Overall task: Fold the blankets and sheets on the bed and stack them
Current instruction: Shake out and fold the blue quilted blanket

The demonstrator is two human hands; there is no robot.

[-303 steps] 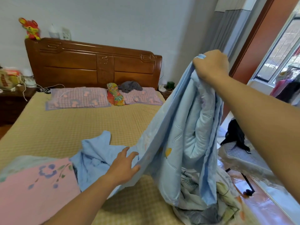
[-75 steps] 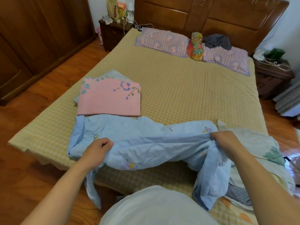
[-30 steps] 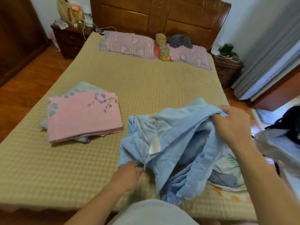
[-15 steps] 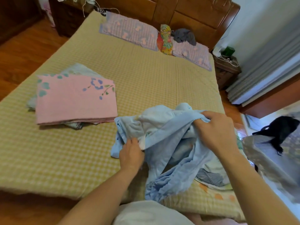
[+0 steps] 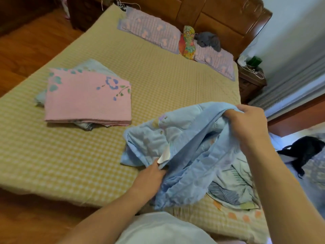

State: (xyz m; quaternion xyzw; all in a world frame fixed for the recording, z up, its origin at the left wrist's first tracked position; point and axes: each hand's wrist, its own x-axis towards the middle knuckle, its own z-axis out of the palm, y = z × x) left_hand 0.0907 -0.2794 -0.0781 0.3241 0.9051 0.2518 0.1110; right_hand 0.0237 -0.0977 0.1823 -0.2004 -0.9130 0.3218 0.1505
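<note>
Blue quilt [image 5: 184, 138], bunched and only partly folded, lies at the near right part of the bed [image 5: 158, 81], held up between my two hands. My right hand [image 5: 249, 125] is raised, its fingers curled round a gathered edge of the quilt at the upper right of the bundle. My left hand [image 5: 149, 178] sits lower, near the foot edge of the mattress, gripping a fold of the same quilt just below a small white label [image 5: 163, 156] that hangs from the fabric. The two hands are apart, with a loose band of blue cloth sagging between them.

Under and to the right of the quilt lies a pale sheet with a leaf print [image 5: 233, 187], crumpled on the bed. Well to the left, a folded pink blanket with blue flowers [image 5: 88, 101] rests flat on top of another folded pale cloth [image 5: 91, 65], forming a stack. At the head of the bed, two striped pillows [image 5: 149, 29] lie against the wooden headboard [image 5: 219, 16], with a bright patterned cushion [image 5: 187, 42] between them and a grey garment [image 5: 208, 40] on the right pillow. A black bag [image 5: 302, 150] lies on the floor at the right.
</note>
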